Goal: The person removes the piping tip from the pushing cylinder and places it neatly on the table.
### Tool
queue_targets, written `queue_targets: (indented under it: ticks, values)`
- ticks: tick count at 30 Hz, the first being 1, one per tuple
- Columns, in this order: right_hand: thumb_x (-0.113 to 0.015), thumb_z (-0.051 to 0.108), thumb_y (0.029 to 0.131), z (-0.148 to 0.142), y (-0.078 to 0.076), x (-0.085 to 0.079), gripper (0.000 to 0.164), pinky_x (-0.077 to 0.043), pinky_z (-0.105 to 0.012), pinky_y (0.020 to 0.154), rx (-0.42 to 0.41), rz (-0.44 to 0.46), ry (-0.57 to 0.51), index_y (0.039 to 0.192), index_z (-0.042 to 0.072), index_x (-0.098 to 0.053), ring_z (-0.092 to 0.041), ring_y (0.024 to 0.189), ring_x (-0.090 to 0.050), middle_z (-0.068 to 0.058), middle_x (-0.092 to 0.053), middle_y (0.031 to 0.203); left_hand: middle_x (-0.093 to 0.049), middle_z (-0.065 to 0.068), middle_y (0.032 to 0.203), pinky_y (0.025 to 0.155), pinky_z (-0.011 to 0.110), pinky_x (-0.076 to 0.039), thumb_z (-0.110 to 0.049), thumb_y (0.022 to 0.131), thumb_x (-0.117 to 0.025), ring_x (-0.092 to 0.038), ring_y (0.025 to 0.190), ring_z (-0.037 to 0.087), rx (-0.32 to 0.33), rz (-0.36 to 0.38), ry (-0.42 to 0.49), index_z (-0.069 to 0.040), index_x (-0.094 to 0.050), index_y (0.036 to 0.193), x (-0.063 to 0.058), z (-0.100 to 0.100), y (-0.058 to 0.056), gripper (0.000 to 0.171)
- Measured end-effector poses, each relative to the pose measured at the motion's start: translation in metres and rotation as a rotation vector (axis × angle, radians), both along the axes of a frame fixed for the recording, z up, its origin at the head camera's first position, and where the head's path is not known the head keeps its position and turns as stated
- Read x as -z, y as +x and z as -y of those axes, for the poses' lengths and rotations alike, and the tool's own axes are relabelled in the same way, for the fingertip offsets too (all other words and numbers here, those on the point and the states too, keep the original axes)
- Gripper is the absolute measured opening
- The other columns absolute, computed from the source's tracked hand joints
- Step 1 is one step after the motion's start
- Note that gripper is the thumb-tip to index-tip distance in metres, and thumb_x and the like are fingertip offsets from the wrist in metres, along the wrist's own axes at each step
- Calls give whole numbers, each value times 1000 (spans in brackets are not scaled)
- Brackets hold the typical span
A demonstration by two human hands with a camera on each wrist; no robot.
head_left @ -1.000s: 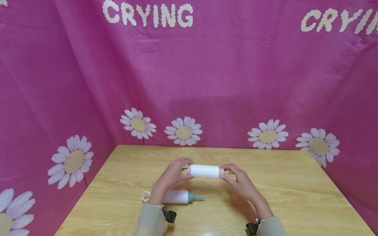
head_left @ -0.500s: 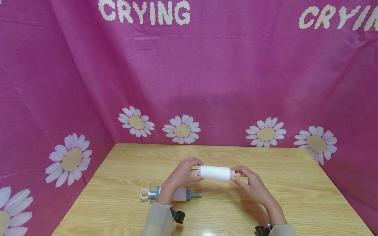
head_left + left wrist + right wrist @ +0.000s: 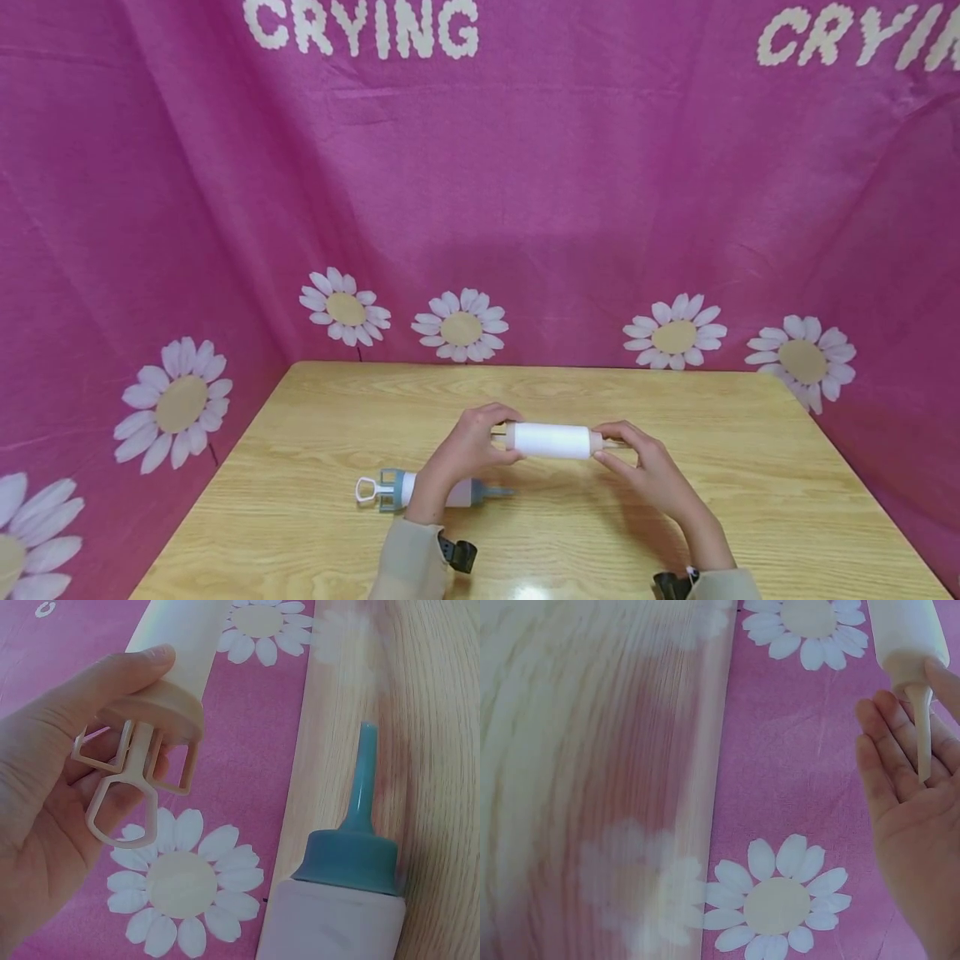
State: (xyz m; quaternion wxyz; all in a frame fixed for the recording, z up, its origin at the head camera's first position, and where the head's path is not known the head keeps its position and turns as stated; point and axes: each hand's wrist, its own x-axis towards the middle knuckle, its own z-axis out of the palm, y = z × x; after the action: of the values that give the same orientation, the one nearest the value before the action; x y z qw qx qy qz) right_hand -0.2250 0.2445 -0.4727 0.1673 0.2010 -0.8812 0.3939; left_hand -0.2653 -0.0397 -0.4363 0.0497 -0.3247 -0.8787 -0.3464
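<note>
A large white syringe (image 3: 552, 440) with beige ends lies level between my hands, raised over the table. My left hand (image 3: 474, 442) grips its plunger end, thumb along the barrel; a looped beige handle (image 3: 124, 810) sticks out past the palm. At the other end my right hand (image 3: 636, 457) holds the nozzle end between thumb and fingers, and the thin beige nozzle (image 3: 923, 742) points along the palm. A second syringe (image 3: 460, 493), white with blue-green ends, lies on the table behind my left wrist, which hides part of it. Its nozzle (image 3: 364, 776) points right in the head view.
The wood-grain table (image 3: 337, 400) fills the lower part of the head view. A pink curtain (image 3: 555, 183) with white daisies and lettering hangs close behind its back edge and along both sides. Black wrist cameras (image 3: 457, 554) sit at both cuffs.
Both hands have shifted right together, carrying the beige-ended syringe. More of the blue-green syringe's plunger end now shows left of my left wrist. The grips look the same.
</note>
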Motion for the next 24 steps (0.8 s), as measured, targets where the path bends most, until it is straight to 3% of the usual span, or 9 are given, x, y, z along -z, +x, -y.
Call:
queue_targets:
  ticks: [8, 17, 24]
  values:
    - [-57, 20, 99, -2, -6, -5, 31, -51, -23, 86, -49, 286, -221, 126, 4, -59, 5, 101, -56, -16, -64, 122, -69, 3, 117, 88, 30, -57, -22, 78, -83, -64, 100, 16, -13, 13, -7, -13, -67, 115, -3, 3, 1, 40]
    - [-45, 27, 104, -5, -20, -9, 45, -57, -31, 78, -114, 517, -252, 118, -13, -59, -12, 79, -65, -13, -69, 89, -69, 4, 118, 86, 29, -57, -21, 79, -82, -65, 101, 18, -3, 3, -11, -12, -67, 116, -4, 5, 2, 41]
    - [-51, 30, 102, -4, -21, -8, 40, -55, -36, 76, -145, 557, -216, 100, -7, -66, -15, 76, -63, -8, -68, 81, -69, 4, 119, 85, 28, -58, -20, 79, -82, -66, 102, 22, -3, 12, -10, -11, -67, 116, -2, 6, 3, 42]
